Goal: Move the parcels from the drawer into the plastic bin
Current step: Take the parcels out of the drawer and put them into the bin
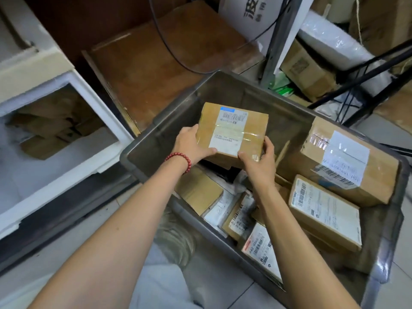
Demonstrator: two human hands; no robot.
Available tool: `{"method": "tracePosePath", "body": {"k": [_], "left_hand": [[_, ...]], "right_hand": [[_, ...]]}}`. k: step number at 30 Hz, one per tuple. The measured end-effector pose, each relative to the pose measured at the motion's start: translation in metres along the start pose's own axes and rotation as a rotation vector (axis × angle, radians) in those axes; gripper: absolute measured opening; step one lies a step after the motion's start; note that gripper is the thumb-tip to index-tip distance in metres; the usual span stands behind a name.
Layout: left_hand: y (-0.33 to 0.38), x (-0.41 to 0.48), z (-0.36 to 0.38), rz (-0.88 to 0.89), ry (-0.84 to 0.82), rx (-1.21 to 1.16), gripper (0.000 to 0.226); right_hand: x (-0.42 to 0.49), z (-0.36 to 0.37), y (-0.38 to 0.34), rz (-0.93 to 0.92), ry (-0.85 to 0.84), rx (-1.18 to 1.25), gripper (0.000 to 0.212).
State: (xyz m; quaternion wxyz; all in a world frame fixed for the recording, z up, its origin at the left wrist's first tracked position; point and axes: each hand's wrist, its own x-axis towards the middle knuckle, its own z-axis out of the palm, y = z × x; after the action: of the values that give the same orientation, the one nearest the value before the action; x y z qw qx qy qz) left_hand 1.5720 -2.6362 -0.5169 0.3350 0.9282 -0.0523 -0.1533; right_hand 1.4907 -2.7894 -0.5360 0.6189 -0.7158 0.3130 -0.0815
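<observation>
Now: a person is holding 1 cardboard parcel (231,130) over the plastic bin (156,128), above the bare far-left part of it. It is hanging clear of the bin floor, not yet set down.

Left hand (191,143) is clasping the near-left corner, thumb lying on top, fingers going underneath. Right hand (259,159) is clasping the near-right corner the same way. Neither hand is free. A red bead bracelet (178,158) is sitting on the left wrist.

Handling, as a judgement: the parcel is looking stiff and square, taped shut, holding its shape with no sag. Being carried level by 2 near corners at arm's reach, it is probably light to middling. Clear tape and a glossy label are covering much of the top, so that face is likely slick; the bare cardboard edges and the underside are offering the surer hold.

The bin is already carrying other parcels: a large box (338,166) on the right, a flat box (325,210) nearer, and smaller ones beneath the arms.

The drawer (44,181) is standing open to the left, with brown parcels (51,121) lying inside, too blurred to count.
</observation>
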Motion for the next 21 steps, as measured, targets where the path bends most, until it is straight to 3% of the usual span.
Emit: {"method": "tracePosePath", "body": {"k": [6,11,14,21], "left_hand": [[-0.022,0.031,0.025,0.022,-0.095,0.11,0.082],[-0.029,0.039,0.043,0.076,-0.241,0.142,0.074],[-0.026,0.036,0.045,0.065,-0.151,0.101,0.065],[-0.017,0.01,0.016,0.199,0.036,0.505,0.06]], "right_hand": [[0.013,0.024,0.035,0.044,0.017,-0.105,0.067],[0.021,0.048,0.053,0.036,0.074,-0.193,0.066],[0.025,0.053,0.054,0.039,0.084,-0.262,0.069],[0.033,0.038,0.042,-0.028,-0.087,-0.661,0.073]]}}
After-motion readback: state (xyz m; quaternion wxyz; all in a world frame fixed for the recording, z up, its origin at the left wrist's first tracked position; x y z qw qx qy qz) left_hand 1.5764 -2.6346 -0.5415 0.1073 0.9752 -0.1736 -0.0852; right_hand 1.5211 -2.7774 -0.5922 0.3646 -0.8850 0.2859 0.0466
